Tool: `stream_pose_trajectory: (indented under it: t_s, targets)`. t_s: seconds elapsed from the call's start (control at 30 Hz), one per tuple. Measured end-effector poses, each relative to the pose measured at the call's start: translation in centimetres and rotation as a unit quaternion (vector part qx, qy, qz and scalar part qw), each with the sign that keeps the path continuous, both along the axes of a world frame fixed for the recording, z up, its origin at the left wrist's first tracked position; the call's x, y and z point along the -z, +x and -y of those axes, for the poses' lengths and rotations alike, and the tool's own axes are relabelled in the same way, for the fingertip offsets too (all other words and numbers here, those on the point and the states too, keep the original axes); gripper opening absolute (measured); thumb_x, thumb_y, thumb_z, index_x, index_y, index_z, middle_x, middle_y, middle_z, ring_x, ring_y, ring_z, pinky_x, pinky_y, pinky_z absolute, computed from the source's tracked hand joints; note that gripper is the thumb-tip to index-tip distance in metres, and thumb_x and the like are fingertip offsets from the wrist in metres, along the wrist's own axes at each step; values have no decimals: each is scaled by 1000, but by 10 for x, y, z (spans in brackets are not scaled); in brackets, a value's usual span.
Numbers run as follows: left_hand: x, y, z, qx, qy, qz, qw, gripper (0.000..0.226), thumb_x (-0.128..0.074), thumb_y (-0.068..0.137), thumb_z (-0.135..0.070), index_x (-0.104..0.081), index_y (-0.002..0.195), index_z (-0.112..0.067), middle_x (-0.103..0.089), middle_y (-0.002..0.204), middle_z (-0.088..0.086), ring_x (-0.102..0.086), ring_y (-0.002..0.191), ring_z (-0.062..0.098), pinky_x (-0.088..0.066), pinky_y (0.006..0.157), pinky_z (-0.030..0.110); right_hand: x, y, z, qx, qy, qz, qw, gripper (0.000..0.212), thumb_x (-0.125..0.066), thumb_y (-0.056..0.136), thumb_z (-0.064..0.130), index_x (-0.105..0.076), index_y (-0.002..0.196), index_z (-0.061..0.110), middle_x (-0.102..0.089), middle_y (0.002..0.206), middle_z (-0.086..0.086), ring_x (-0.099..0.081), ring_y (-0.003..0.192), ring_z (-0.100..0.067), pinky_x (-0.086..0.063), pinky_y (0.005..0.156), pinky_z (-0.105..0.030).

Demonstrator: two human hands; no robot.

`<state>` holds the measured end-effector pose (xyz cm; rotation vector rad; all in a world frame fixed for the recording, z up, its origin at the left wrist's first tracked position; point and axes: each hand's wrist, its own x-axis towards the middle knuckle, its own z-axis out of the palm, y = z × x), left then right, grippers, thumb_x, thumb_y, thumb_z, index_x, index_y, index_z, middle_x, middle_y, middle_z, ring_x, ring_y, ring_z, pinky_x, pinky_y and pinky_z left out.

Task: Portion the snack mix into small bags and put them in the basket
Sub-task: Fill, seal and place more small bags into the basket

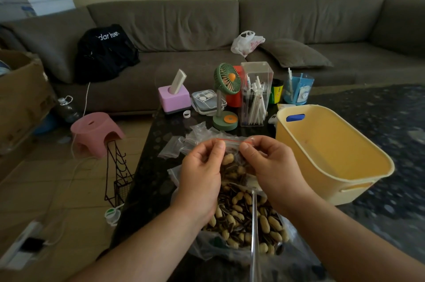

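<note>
Over the dark patterned coffee table (147, 166), seen from the head camera, both hands are up at the mouth of one small clear zip bag with a red seal strip (233, 159), already loaded with peanuts in the shell and striped seeds. Left hand (202, 171) has thumb and fingertips pinched on the left end of the red strip; right hand (269, 166) is pinched on the right end, so the bag hangs between the two grips, just above the supply. That supply, a big clear plastic bag of peanut-and-seed snack mix (243, 219), lies open on the table right under the wrists, with a long clear scoop handle (254, 224) sticking out of it toward the camera. Behind the fingers a loose heap of empty small clear bags (184, 143) waits on the table. Off to the right sits the pale yellow plastic basket with a blue handle slot (358, 155), and no filled bag shows inside it. So my read: this is the sealing step of an early portion, filling done, zip being pressed closed. Whether the strip is fully closed, I cannot tell, since the fingers cover both ends. Next move, as I judge it, calls for running the pinch along the whole strip, then carrying the bag right and over the basket's near rim, keeping it upright so nothing spills if the seal is partial
</note>
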<state>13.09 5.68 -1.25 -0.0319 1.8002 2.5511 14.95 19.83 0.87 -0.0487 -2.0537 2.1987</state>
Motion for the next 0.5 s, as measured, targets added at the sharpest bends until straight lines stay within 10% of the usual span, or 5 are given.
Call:
stream_pose_trajectory:
  t_s: [0.5]
  targets:
    - [-2, 2, 4, 15, -72, -31, 997, 17, -62, 105, -21, -77, 110, -15, -80, 107, 5, -76, 106, 21, -61, 95, 43, 0, 1, -1, -23, -7, 3, 1000, 27, -79, 84, 28, -74, 107, 13, -79, 97, -9, -77, 92, -26, -63, 82, -40]
